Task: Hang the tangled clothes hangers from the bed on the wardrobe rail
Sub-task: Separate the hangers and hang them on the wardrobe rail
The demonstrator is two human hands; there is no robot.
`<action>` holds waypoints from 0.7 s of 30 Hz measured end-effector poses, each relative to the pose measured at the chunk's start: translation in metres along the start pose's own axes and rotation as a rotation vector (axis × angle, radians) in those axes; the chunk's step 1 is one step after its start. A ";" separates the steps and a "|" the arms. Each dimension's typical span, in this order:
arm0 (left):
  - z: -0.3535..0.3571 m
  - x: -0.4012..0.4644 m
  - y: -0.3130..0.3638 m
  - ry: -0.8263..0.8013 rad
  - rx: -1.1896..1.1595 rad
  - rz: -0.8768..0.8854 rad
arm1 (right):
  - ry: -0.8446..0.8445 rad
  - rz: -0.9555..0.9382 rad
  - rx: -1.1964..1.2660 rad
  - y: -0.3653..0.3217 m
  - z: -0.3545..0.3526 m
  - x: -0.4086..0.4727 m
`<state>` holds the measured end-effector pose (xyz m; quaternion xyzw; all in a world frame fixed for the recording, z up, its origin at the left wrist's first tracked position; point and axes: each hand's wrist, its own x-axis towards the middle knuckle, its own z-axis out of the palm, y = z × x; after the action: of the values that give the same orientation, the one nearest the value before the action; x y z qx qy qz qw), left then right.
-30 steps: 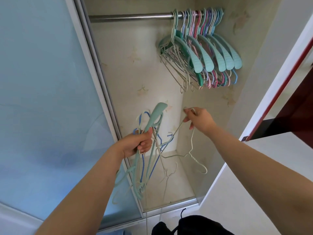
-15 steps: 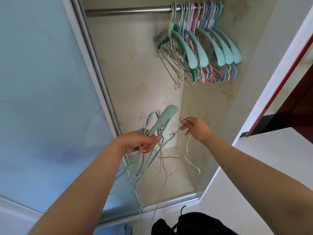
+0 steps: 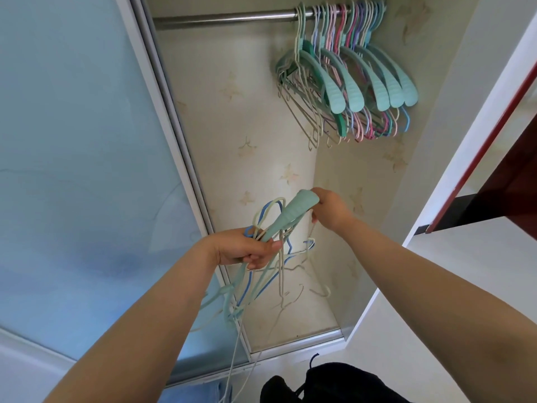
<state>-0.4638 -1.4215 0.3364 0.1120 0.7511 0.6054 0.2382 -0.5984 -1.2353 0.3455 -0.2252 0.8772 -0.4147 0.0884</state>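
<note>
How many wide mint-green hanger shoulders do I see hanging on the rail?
5, side by side at the rail's right end. More may be hidden among the thin hangers. A sixth is in the hands' bundle.

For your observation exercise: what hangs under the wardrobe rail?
Under the rail, a packed row of hung hangers, mint, pink, blue and pale wire. The front ones cover those behind, so no count.

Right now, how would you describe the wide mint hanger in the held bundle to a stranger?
Below the wardrobe rail, the left hand grips a tangled bundle. One hanger sticks up from it toward the right hand. Unlike the thin wire ones around it, it is broad, mint and ribbed.
</note>
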 end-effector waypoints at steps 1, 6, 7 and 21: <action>0.000 -0.002 0.000 -0.001 -0.005 0.003 | 0.004 0.011 -0.025 0.003 0.000 0.003; 0.006 -0.001 0.002 0.036 0.018 -0.032 | -0.051 0.065 -0.114 0.013 0.001 0.006; 0.007 -0.001 0.003 0.054 0.027 -0.044 | -0.047 0.050 -0.115 0.013 0.003 0.004; 0.021 0.000 0.003 0.156 0.035 -0.108 | 0.043 -0.143 0.080 0.000 0.013 -0.009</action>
<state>-0.4537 -1.4033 0.3362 0.0280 0.7827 0.5854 0.2096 -0.5861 -1.2402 0.3362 -0.2748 0.8433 -0.4594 0.0486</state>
